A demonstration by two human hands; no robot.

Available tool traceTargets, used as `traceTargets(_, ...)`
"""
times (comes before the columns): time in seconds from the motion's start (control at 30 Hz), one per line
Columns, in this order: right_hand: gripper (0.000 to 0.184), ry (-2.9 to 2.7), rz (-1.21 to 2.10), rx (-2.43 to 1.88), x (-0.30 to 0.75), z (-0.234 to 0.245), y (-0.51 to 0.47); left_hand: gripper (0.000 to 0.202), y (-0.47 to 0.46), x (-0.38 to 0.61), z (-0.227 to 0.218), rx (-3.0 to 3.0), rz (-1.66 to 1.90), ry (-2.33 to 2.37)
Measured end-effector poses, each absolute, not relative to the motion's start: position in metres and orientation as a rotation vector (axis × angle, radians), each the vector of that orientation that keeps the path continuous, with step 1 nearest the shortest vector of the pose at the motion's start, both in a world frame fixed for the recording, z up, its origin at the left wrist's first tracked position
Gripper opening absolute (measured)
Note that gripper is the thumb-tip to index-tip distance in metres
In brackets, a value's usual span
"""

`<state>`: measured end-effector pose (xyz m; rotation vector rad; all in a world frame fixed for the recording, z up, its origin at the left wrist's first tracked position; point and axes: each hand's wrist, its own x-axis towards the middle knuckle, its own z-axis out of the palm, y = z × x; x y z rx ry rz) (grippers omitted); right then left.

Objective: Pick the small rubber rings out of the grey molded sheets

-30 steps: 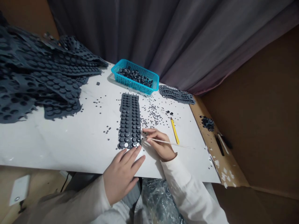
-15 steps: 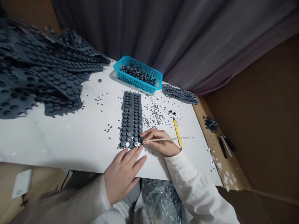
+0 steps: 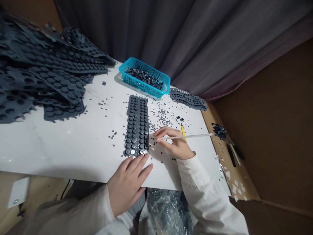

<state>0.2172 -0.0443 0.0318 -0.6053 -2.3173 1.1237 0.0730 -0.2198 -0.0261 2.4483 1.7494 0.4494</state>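
A long dark grey rubber strip (image 3: 136, 127) with rows of round discs lies on the white table, and a few discs at its near end look shiny and pale. My left hand (image 3: 129, 179) rests flat with its fingertips on that near end, holding nothing. My right hand (image 3: 172, 143) pinches a thin pale rod (image 3: 193, 135) just right of the strip, its tip near the strip's edge. Many tiny dark rubber dots (image 3: 161, 122) are scattered around the fingers. A yellow pencil (image 3: 183, 131) lies partly hidden under my right hand.
A turquoise plastic basket (image 3: 144, 78) of small dark rubber pieces stands at the far edge. A heap of punched grey rubber sheets (image 3: 49, 71) covers the left side, and another punched strip (image 3: 187, 99) lies far right. Cardboard (image 3: 234, 176) with a small dark pile (image 3: 219, 131) borders the right.
My right hand has lifted off the strip's near end and moved up and right, with the rod swung further right. My left hand stays in place.
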Motion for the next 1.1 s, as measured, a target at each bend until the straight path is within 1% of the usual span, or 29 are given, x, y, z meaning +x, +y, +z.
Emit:
traceTargets(0.07, 0.005, -2.306, 1.085, -0.602, 0.218, 0.022, -0.047, 0.056, -0.22, 0.074, -0.026, 2.438, 0.463, 1.753)
traceTargets(0.27, 0.006, -2.28, 0.828, -0.483, 0.212, -0.008, -0.053, 0.054, -0.22, 0.075, -0.026, 2.423, 0.481, 1.762)
traceTargets(0.53, 0.009, -2.35, 0.692, -0.385, 0.216, -0.019, -0.053, 0.054, -0.22, 0.075, -0.027, 2.419, 0.464, 1.761)
traceTargets(0.63, 0.011, -2.412, 0.549, -0.318, 0.217, -0.021, -0.051, 0.053, -0.22, 0.074, -0.027, 2.434, 0.463, 1.758)
traceTargets(0.83, 0.014, -2.604, 0.156, -0.207, 0.214, -0.017, -0.049, 0.053, -0.22, 0.075, -0.027, 2.438, 0.45, 1.766)
traceTargets(0.97, 0.015, -2.602, 0.149, -0.247, 0.213, -0.018, -0.043, 0.055, -0.22, 0.075, -0.028, 2.436, 0.477, 1.769)
traceTargets(1.1, 0.015, -2.411, 0.258, -0.535, 0.216, -0.018, -0.032, 0.055, -0.22, 0.075, -0.029, 2.439, 0.466, 1.769)
